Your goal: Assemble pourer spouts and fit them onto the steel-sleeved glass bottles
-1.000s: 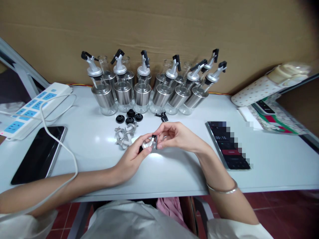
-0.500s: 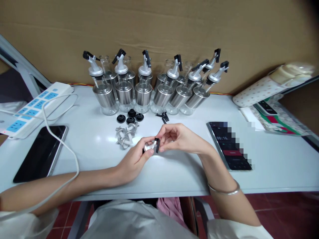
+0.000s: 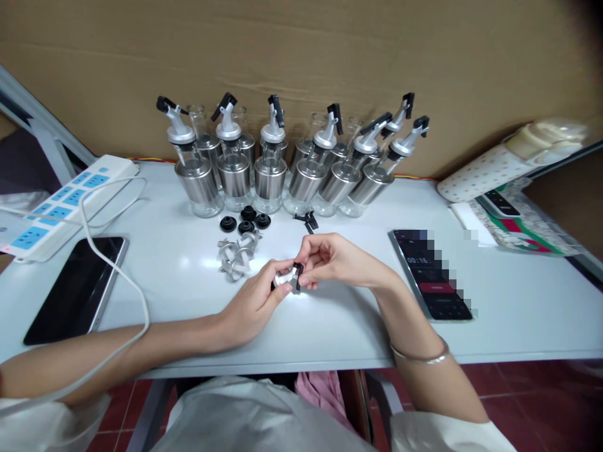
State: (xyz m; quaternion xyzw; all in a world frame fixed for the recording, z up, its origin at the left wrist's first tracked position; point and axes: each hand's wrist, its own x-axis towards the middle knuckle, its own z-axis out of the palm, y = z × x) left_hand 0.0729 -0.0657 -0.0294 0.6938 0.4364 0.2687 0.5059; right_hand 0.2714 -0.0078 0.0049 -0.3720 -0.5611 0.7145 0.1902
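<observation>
- Pronged silver caps (image 3: 238, 256) lie near round black stoppers (image 3: 246, 226).
- Left hand (image 3: 252, 301) grasps silver pourer spout (image 3: 284, 277), above glossy tabletop (image 3: 301, 336), behind its straight edge.
- Right hand (image 3: 332, 263) pinches the spout's black lever (image 3: 299, 270).
- Tabletop extends rightward past flat smartphone (image 3: 436, 282).

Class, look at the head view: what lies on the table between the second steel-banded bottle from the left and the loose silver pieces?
Black stoppers, four in a cluster, lie between that bottle and the silver pieces.
</observation>
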